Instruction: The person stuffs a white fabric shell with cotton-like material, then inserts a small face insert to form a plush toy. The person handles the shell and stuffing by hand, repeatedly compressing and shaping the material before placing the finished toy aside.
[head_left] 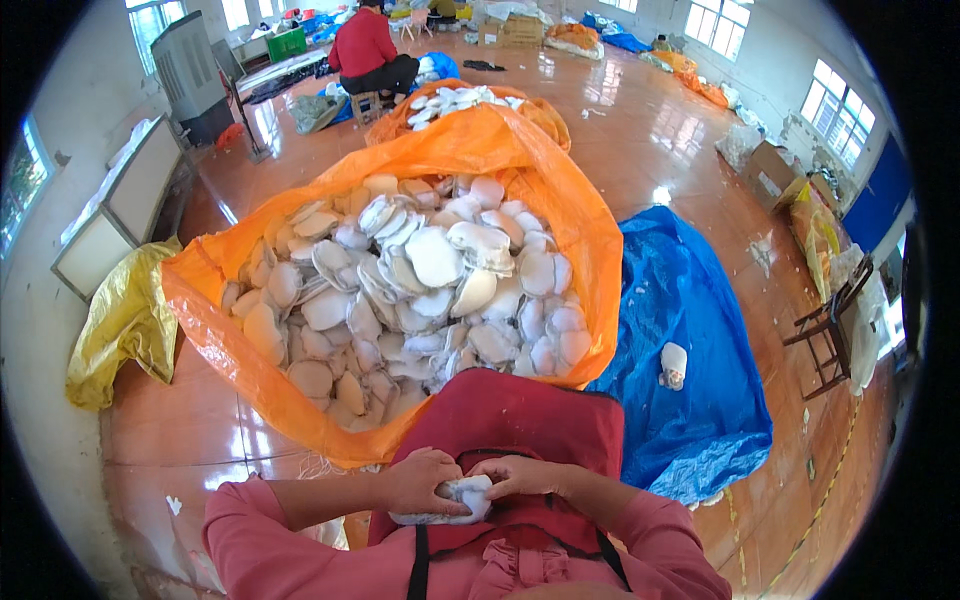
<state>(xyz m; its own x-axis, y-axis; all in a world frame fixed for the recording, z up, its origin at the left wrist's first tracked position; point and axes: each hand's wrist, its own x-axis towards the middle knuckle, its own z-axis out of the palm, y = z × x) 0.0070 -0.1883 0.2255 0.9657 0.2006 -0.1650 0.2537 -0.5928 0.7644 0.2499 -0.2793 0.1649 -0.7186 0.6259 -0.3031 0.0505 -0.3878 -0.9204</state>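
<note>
At my lap, over a dark red apron (510, 415), my left hand (422, 478) is closed round a small bundle of soft white pads (466, 497). The fingers of my right hand (518, 474) are bent against the bundle's right end, gripping it there. How many pads are in it I cannot tell. Just beyond my knees lies a big open orange sheet sack (395, 160), heaped with loose, rounded, flat white pads (434, 257). To its right a blue sheet (690, 330) is spread on the floor, with one white bundle (673, 365) lying on it.
A yellow sack (125, 325) lies left of the orange one, near a white panel (120, 205). Farther off, another pad heap (460, 103) stands beside a seated person in red (368, 50). A wooden chair (832, 325) and cardboard box (772, 177) are at right.
</note>
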